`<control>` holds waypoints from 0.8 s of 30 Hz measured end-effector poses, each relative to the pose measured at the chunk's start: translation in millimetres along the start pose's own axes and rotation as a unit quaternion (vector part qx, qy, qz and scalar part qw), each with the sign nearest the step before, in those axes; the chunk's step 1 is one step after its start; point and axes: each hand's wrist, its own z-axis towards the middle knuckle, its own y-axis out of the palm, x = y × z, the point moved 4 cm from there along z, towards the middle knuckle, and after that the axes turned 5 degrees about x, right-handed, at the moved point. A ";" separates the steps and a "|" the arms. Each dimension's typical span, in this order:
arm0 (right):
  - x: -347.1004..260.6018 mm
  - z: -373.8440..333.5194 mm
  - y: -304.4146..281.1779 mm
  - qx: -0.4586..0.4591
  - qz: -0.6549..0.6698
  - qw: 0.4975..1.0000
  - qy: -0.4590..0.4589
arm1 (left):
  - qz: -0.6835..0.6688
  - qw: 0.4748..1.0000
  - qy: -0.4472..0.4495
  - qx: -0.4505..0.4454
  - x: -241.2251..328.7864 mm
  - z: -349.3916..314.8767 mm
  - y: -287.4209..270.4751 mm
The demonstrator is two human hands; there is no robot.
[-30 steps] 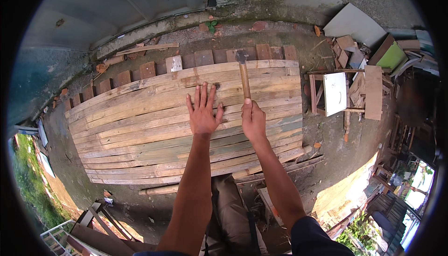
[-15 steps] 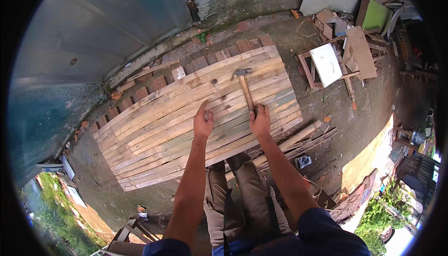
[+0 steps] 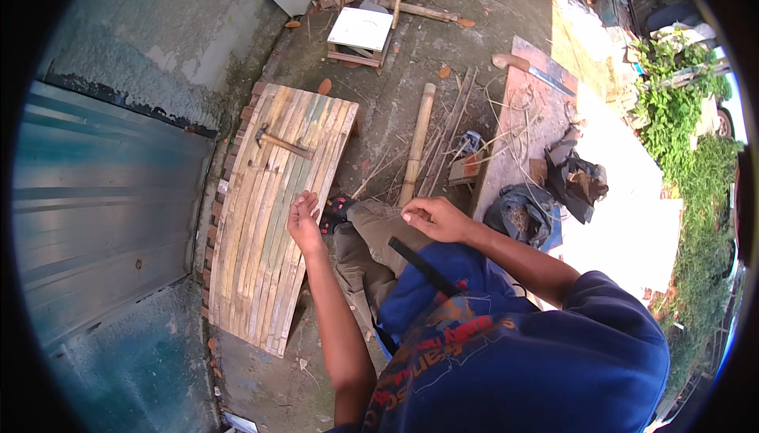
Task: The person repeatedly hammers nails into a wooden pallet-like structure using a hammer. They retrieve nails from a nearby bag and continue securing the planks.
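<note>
The claw hammer (image 3: 285,145) with a wooden handle lies on the far part of a low, curved platform of pale wooden slats (image 3: 245,267), and neither hand touches it. My left hand (image 3: 304,221) hovers over the platform's right edge, its fingers loosely curled together and nothing visible in them. Near my bent knee, my right hand (image 3: 436,219) is raised with fingers bent inward, and I see nothing in it either. My trousered legs (image 3: 364,251) are bent beside the platform.
A bamboo pole (image 3: 417,144) and thin sticks lie right of the platform. Farther right, a board (image 3: 518,109) carries a handsaw (image 3: 534,73), with black plastic bags (image 3: 575,184) nearby. A white-topped stool (image 3: 360,28) stands by scrap wood. A metal sheet (image 3: 118,196) borders the left.
My right hand has let go of the hammer handle and drawn back to the right. The view has swung right, bringing the saw and bags in. The hammer stays on the slats.
</note>
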 end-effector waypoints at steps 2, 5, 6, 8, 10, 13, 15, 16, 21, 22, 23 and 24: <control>5.4 -54.1 -30.5 0.057 0.079 0.993 0.066 | -0.033 0.997 0.009 -0.068 6.7 -52.0 48.5; 24.4 -119.0 -66.2 0.165 0.117 0.973 0.108 | -0.032 0.980 -0.005 -0.198 1.6 -127.6 128.6; 33.8 -137.5 -77.1 0.193 0.093 0.969 0.122 | -0.019 0.971 -0.008 -0.239 -4.2 -151.2 152.9; 50.5 -170.8 -96.7 0.268 0.096 0.954 0.098 | 0.030 0.947 0.002 -0.318 -18.8 -197.1 190.6; 70.4 -199.2 -120.2 0.369 0.027 0.922 0.111 | 0.071 0.912 -0.001 -0.403 -33.1 -236.1 213.7; 102.7 -228.6 -144.4 0.427 -0.056 0.894 0.126 | 0.137 0.831 0.079 -0.533 -41.3 -263.4 226.0; 119.5 -240.5 -147.4 0.414 -0.106 0.896 0.122 | 0.242 0.785 0.104 -0.560 -50.4 -266.5 229.7; 128.3 -244.0 -147.6 0.408 -0.128 0.892 0.145 | 0.239 0.759 0.195 -0.573 -49.1 -269.8 234.7; 137.7 -237.6 -124.7 0.353 -0.233 0.902 0.086 | 0.422 0.570 0.367 -0.602 -77.0 -279.8 241.9; 136.5 -233.7 -121.4 0.357 -0.251 0.896 0.083 | 0.493 0.520 0.372 -0.590 -84.2 -276.9 239.4; 134.4 -229.4 -118.3 0.362 -0.269 0.890 0.076 | 0.495 0.537 0.364 -0.579 -85.4 -272.4 238.3; 132.5 -225.5 -116.4 0.366 -0.283 0.883 0.073 | 0.509 0.545 0.348 -0.568 -87.1 -267.0 236.2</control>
